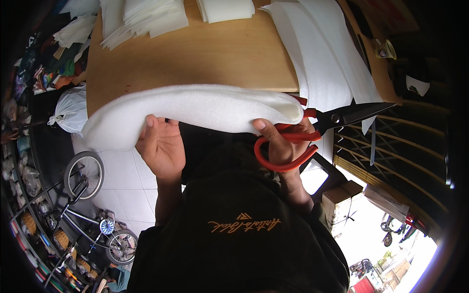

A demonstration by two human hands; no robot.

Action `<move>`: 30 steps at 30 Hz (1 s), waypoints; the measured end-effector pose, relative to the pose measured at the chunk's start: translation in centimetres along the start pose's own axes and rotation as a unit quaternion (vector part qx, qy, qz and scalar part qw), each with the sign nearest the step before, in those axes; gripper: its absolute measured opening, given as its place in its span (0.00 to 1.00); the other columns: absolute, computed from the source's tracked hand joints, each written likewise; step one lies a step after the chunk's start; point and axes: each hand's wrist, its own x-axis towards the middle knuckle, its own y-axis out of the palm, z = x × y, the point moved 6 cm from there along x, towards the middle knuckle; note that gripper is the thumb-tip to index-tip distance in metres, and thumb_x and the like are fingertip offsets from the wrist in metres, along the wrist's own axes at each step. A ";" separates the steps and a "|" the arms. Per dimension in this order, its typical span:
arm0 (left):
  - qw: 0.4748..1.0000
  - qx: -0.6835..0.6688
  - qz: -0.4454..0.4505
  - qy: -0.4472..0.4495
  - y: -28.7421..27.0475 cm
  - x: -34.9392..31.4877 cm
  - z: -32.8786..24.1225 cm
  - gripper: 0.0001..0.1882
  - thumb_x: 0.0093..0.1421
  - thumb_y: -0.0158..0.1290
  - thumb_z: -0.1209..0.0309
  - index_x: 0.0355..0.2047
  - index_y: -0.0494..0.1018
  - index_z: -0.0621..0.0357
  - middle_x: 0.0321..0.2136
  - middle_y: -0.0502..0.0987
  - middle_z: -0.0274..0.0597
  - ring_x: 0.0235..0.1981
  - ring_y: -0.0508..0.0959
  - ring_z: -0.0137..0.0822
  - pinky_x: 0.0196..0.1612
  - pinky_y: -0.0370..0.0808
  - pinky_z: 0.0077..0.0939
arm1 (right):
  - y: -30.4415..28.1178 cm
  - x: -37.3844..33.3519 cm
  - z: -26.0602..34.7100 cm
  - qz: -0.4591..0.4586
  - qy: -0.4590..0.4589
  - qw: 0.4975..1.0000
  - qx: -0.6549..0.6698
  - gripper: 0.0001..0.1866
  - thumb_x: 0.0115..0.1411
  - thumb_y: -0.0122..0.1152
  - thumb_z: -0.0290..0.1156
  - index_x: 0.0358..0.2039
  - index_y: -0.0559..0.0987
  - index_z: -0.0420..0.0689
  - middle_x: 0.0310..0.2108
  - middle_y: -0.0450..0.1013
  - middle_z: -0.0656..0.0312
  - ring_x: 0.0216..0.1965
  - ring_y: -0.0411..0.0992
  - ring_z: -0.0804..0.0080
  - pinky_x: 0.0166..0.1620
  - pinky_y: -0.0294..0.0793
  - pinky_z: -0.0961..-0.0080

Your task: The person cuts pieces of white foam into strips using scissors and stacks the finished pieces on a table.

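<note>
Your left hand pinches the folded white foam by its lower edge; your right hand grasps foam and red-handled scissors, near the wooden table

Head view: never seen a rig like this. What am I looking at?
No machine here: these are a person's two bare hands. The picture comes from a fisheye camera worn on the head, looking down, so straight edges bend near the rim. The dark shirt below is the wearer's own.

The left hand is at a long, curved white foam-like sheet, thumb in front and fingertips behind; how firmly it grips, I can't tell. The right hand holds the sheet's other end, along with black-bladed scissors with red handles, blades pointing right.

Beyond, a light-brown wooden table carries stacked white sheets at far left, and long white sheets drape over its right side.
</note>
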 end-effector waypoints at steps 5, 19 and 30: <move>0.999 -0.007 0.010 0.030 -0.3 0.2 -1.5 0.20 0.57 0.47 0.86 0.48 0.60 0.56 0.35 0.69 0.34 0.43 0.72 0.32 0.53 0.68 0.36 | -0.6 0.1 0.4 0.001 -0.017 1.000 0.022 0.18 0.43 0.74 0.21 0.35 0.77 0.35 0.33 0.78 0.57 0.35 0.76 0.71 0.41 0.74 0.76; 0.920 0.383 0.087 -0.001 -3.4 2.1 -5.9 0.39 0.45 0.63 0.75 0.57 0.60 0.71 0.48 0.72 0.50 0.49 0.73 0.39 0.54 0.68 0.32 | -1.9 1.5 1.8 0.008 0.033 0.999 0.043 0.17 0.47 0.71 0.20 0.38 0.75 0.35 0.37 0.74 0.57 0.38 0.76 0.68 0.42 0.75 0.73; 0.923 0.360 0.118 -0.073 1.8 2.3 -4.5 0.37 0.50 0.61 0.80 0.59 0.57 0.70 0.46 0.75 0.57 0.46 0.77 0.38 0.49 0.72 0.27 | -4.0 3.4 1.1 -0.079 0.008 0.993 -0.090 0.22 0.47 0.70 0.32 0.41 0.78 0.35 0.22 0.73 0.63 0.23 0.72 0.77 0.28 0.72 0.81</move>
